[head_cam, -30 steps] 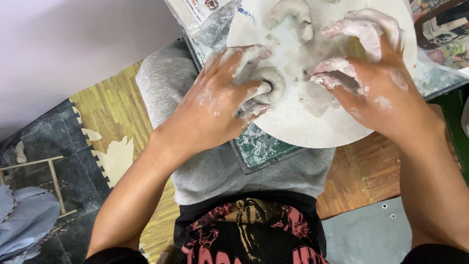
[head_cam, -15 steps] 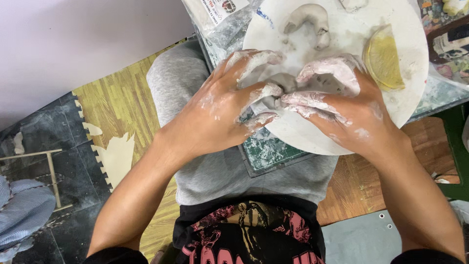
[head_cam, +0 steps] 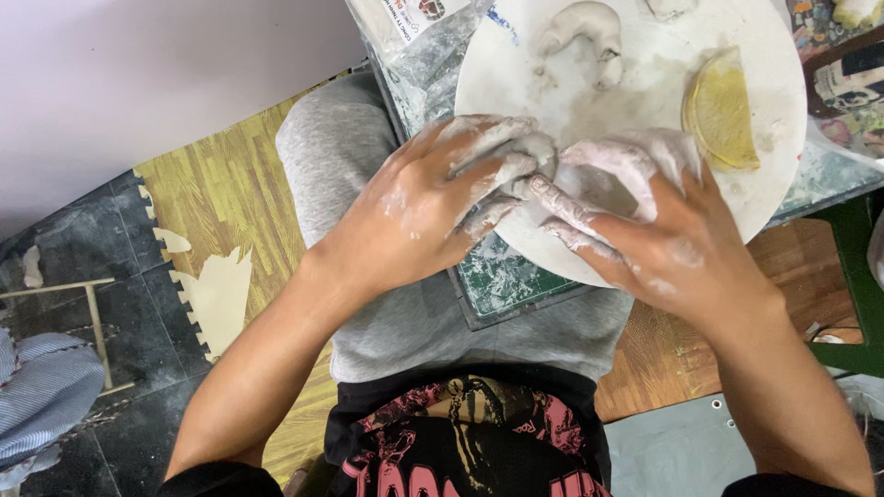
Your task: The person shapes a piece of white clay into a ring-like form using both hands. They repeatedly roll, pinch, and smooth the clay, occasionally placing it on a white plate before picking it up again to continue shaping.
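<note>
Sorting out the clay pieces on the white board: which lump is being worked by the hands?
The grey clay lump at the board's near edge, enclosed by both hands. The curved clay piece lies untouched at the far side, past the yellow sponge.

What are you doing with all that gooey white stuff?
A seated person presses a lump of grey clay between the left hand and the right hand, on a round white board over their lap. Both hands are smeared with clay. A curved clay piece and a yellow sponge lie on the board.

Pale plain wall [head_cam: 138, 83] upper left. Floor: dark stone tiles [head_cam: 83, 239], yellow wood-grain foam mat [head_cam: 216, 198], brown wood-pattern mat [head_cam: 792, 276]. Green furniture leg [head_cam: 861, 285] right.
</note>
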